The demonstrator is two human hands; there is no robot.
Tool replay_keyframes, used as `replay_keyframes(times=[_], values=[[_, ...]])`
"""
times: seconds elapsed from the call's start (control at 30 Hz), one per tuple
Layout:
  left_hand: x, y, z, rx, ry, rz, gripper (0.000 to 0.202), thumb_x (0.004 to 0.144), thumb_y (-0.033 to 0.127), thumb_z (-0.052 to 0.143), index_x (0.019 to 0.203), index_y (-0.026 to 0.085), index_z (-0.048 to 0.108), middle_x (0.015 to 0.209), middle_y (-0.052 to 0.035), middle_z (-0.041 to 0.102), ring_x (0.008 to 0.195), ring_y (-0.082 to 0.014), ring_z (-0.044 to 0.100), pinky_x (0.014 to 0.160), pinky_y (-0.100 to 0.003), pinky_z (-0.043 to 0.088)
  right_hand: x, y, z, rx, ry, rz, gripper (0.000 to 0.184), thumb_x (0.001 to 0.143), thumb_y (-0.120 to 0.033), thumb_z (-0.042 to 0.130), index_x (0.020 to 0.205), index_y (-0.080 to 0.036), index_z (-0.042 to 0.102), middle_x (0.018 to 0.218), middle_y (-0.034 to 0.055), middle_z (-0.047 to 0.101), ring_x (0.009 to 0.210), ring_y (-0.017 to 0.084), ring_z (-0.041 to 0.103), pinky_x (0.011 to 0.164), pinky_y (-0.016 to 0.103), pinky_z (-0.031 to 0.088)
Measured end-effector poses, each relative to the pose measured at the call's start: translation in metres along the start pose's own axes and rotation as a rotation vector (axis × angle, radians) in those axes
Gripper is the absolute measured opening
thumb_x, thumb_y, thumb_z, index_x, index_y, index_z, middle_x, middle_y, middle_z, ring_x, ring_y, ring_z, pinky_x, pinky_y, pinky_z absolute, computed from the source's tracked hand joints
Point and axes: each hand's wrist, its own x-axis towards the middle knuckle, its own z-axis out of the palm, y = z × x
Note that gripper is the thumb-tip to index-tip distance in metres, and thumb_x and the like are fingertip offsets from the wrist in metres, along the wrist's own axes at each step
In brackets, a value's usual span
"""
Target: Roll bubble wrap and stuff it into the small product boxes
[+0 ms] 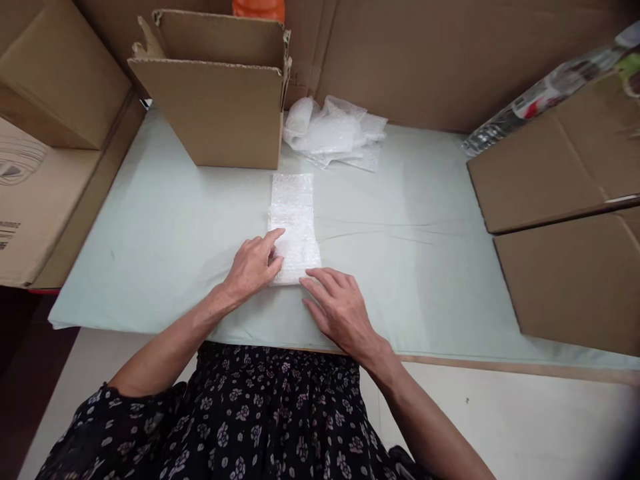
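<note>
A flat, narrow piece of bubble wrap (295,223) lies lengthwise on the pale green cloth in front of me. On its left edge rests my left hand (255,263), index finger stretched over the wrap and thumb apart below it. My right hand (337,303) is at the wrap's lower right corner, with fingers extended and spread and the fingertips at its near edge. Neither hand grips anything that I can see. Past the far end of the wrap, a crumpled heap of bubble wrap (340,133) sits against the cardboard backing.
An open cardboard box (225,113) stands behind the wrap to the left, with an orange object (259,9) behind it. Closed cartons (570,280) fill the right side, beside a clear plastic bottle (540,97). More boxes (45,193) line the left. Thin strands cross the cloth (410,287).
</note>
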Motion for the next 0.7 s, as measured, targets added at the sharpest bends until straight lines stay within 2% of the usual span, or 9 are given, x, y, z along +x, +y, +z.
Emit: replay_keyframes(times=[0.1,0.2,0.27,0.33,0.4,0.47,0.53,0.6,0.7], values=[[0.009,-0.005,-0.002,0.076,-0.014,0.009,0.053,0.082,0.019,0.06,0.135,0.017,0.056,0.085,-0.0028,0.067,0.085,-0.022,0.061,0.087,-0.038,0.047,0.012,0.008,0.018,-0.051,-0.117,-0.028,0.025,0.095,-0.018,0.057,0.119,-0.018,0.063,0.125,0.0138,0.067,0.111,0.029,0.058,0.085,0.042,0.044],[0.002,-0.009,-0.004,0.053,0.109,0.113,0.043,0.086,0.024,0.059,0.129,0.017,0.059,0.106,-0.009,0.07,0.102,-0.0257,0.062,0.093,-0.04,0.048,0.025,0.02,0.033,-0.101,-0.11,-0.048,0.025,0.099,-0.013,0.046,0.11,-0.019,0.068,0.112,0.0112,0.071,0.094,0.025,0.06,0.079,0.04,0.042],[-0.013,-0.009,-0.006,0.017,0.177,0.245,0.04,0.09,0.029,0.059,0.128,0.018,0.059,0.119,-0.0112,0.068,0.112,-0.0269,0.059,0.098,-0.042,0.047,0.032,0.025,0.034,-0.095,-0.106,-0.056,0.028,0.099,-0.011,0.042,0.104,-0.018,0.069,0.103,0.0101,0.074,0.087,0.023,0.06,0.077,0.039,0.041],[-0.031,-0.007,-0.007,0.001,0.157,0.362,0.046,0.089,0.031,0.062,0.133,0.02,0.056,0.125,-0.0114,0.066,0.118,-0.0281,0.057,0.102,-0.045,0.045,0.035,0.028,0.027,-0.004,-0.131,-0.043,0.028,0.099,-0.013,0.043,0.107,-0.018,0.07,0.097,0.0085,0.075,0.083,0.022,0.062,0.077,0.038,0.043],[-0.046,-0.002,-0.005,0.009,0.127,0.4,0.052,0.087,0.027,0.064,0.138,0.022,0.052,0.128,-0.0112,0.065,0.122,-0.0291,0.055,0.105,-0.046,0.043,0.037,0.028,0.017,0.147,-0.181,-0.017,0.028,0.098,-0.015,0.047,0.116,-0.02,0.068,0.097,0.0058,0.076,0.084,0.02,0.065,0.079,0.037,0.045],[-0.053,0.001,-0.002,0.014,0.133,0.351,0.049,0.089,0.022,0.06,0.138,0.024,0.054,0.123,-0.0099,0.068,0.118,-0.0284,0.057,0.102,-0.047,0.044,0.036,0.027,0.008,0.29,-0.235,0.02,0.031,0.097,-0.017,0.05,0.123,-0.023,0.065,0.102,0.0029,0.077,0.084,0.019,0.067,0.081,0.035,0.048],[-0.052,0.002,0.001,0.0,0.123,0.256,0.045,0.091,0.02,0.056,0.135,0.024,0.056,0.108,-0.0078,0.071,0.104,-0.0256,0.062,0.094,-0.043,0.047,0.031,0.024,0.002,0.348,-0.226,0.073,0.029,0.097,-0.021,0.052,0.123,-0.024,0.065,0.107,0.0027,0.076,0.086,0.019,0.068,0.081,0.035,0.05],[-0.046,-0.001,0.004,-0.023,0.076,0.155,0.045,0.091,0.022,0.055,0.136,0.023,0.056,0.094,-0.005,0.07,0.088,-0.0224,0.062,0.086,-0.039,0.048,0.023,0.019,-0.002,0.29,-0.102,0.129,0.026,0.098,-0.025,0.054,0.121,-0.023,0.065,0.112,0.0063,0.075,0.093,0.022,0.068,0.083,0.038,0.05],[-0.034,-0.005,0.009,-0.009,0.024,0.053,0.049,0.089,0.025,0.059,0.137,0.02,0.054,0.085,-0.0031,0.068,0.079,-0.0213,0.061,0.083,-0.038,0.049,0.009,0.009,-0.002,0.121,0.103,0.13,0.023,0.097,-0.024,0.058,0.118,-0.022,0.065,0.114,0.0103,0.072,0.101,0.026,0.065,0.085,0.041,0.047]])
